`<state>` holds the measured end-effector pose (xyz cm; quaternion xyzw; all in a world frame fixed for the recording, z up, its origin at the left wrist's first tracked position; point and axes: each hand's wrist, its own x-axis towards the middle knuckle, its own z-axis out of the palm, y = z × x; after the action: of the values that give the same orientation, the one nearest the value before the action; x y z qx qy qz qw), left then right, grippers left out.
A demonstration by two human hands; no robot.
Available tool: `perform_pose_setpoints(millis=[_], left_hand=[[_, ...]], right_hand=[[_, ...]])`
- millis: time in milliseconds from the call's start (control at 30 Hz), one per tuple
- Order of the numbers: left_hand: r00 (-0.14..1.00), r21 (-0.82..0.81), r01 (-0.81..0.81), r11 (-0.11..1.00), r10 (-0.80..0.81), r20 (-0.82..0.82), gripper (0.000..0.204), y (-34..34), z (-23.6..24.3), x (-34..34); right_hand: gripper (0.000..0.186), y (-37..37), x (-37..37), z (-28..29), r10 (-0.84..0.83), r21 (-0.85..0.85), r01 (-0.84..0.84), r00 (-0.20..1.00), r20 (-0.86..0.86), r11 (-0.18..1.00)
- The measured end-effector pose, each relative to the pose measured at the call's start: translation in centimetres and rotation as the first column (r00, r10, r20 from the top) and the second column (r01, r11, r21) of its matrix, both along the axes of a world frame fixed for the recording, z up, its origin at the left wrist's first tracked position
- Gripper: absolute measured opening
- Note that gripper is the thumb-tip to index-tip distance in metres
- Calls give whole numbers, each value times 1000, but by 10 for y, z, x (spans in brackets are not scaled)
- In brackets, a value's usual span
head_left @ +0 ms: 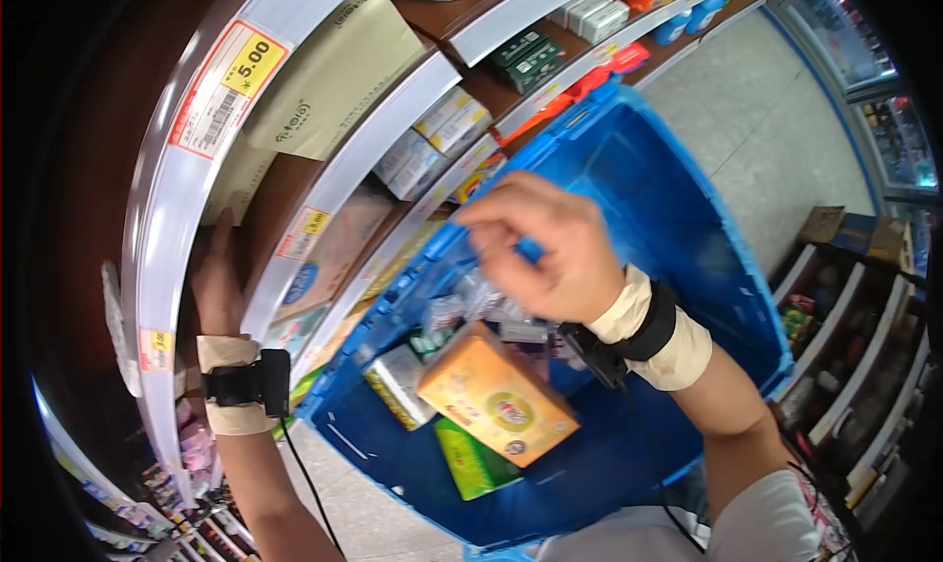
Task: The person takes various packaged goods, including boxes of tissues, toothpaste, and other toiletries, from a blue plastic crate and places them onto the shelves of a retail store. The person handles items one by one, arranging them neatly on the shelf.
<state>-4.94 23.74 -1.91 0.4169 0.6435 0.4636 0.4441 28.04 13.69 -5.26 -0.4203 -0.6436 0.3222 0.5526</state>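
My left hand (218,277) reaches between two shelf boards with its fingers stretched out, at the lower edge of a pale green package (234,184). Its fingertips are in shadow, and whether they touch the package I cannot tell. Another pale green package (339,76) lies flat just beyond it. Over the blue bin (678,208) my right hand (545,248) is held with loosely curled fingers; blue shows through the gap and nothing is in them. In the bin are an orange box (501,395), a green packet (476,459), a white box (401,385) and several clear plastic-wrapped items (471,302).
Shelf boards with a price-tagged edge (162,228) curve along the left. Small white and yellow boxes (452,125), dark green boxes (530,61) and blue bottles (673,28) stand on the lower shelves. Another shelf rack (845,336) and glass-door cabinets (899,135) are at the right.
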Motion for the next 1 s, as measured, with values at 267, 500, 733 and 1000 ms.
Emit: perform_pose_setpoints(millis=[267,500,733,1000], left_hand=[[936,194,78,978,-5,-351,57,-90,-4,6],[803,42,171,984,-115,-585,62,-220,20,38],[866,-172,2,985,-88,-493,61,-305,17,65],[859,-123,9,992,-71,-507,56,-350,3,87]], right_hand=[[40,-45,88,-114,371,-577,338,509,777,744],[99,-118,71,-151,825,-804,211,-261,501,556],[103,-123,69,-175,897,-900,144,-238,372,411],[100,-104,68,-202,943,-951,178,-265,203,255]])
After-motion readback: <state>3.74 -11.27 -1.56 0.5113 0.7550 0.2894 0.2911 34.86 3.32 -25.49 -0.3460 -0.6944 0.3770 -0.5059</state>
